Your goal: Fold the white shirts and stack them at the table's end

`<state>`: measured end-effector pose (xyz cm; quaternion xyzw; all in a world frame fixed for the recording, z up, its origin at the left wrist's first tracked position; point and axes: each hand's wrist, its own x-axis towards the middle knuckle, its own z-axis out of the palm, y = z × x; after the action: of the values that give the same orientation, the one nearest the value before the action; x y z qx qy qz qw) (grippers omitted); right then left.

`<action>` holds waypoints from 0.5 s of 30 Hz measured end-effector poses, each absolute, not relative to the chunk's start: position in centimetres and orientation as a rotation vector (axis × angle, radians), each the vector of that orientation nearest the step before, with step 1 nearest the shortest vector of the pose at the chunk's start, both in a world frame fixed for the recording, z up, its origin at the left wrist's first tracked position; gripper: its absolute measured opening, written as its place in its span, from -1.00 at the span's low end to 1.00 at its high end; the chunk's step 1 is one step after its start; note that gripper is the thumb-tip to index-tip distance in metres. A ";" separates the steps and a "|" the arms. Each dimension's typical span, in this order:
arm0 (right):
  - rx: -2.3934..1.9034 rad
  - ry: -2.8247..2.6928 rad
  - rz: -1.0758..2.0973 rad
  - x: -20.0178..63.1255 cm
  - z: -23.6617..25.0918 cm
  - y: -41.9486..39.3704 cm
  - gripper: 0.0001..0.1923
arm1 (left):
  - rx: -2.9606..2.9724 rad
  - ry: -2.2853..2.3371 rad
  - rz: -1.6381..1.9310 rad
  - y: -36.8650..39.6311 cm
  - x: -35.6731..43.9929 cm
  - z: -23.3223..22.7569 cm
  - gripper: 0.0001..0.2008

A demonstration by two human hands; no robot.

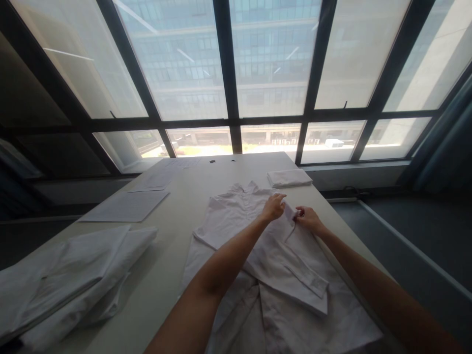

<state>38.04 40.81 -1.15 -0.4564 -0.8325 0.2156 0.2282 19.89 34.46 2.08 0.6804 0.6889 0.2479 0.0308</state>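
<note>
A white shirt [236, 221] lies spread on the pale table [177, 216], collar toward the window, one sleeve folded across its back. My left hand [273, 206] pinches the cloth at the shirt's upper right shoulder. My right hand [308, 219] grips the same fold just to the right, the two hands nearly touching. Both forearms reach in from the bottom over the shirt's lower part.
A folded white garment [289, 177] sits at the table's far right corner. A heap of white clothes [70, 280] lies at the near left. Paper sheets [127, 205] rest at the far left. Large windows rise behind the table; the floor drops away on the right.
</note>
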 end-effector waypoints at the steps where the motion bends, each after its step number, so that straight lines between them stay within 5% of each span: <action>1: -1.230 -2.286 0.595 37.9 -1.2 40.8 -0.71 | 2.145 2.089 0.793 34.8 20.3 1.6 -0.55; 5: -1.203 -2.188 0.607 37.5 -1.8 40.8 -0.89 | 2.255 2.006 0.867 34.8 20.9 -0.6 -0.52; 15: -1.006 -1.964 0.783 36.9 -2.0 41.2 -0.91 | 2.174 2.041 0.919 34.6 20.8 -0.9 -0.48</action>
<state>36.91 41.25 -1.99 -0.3957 -0.7727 0.3079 0.3894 20.83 34.56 -0.91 0.6966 0.6542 0.2946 0.0105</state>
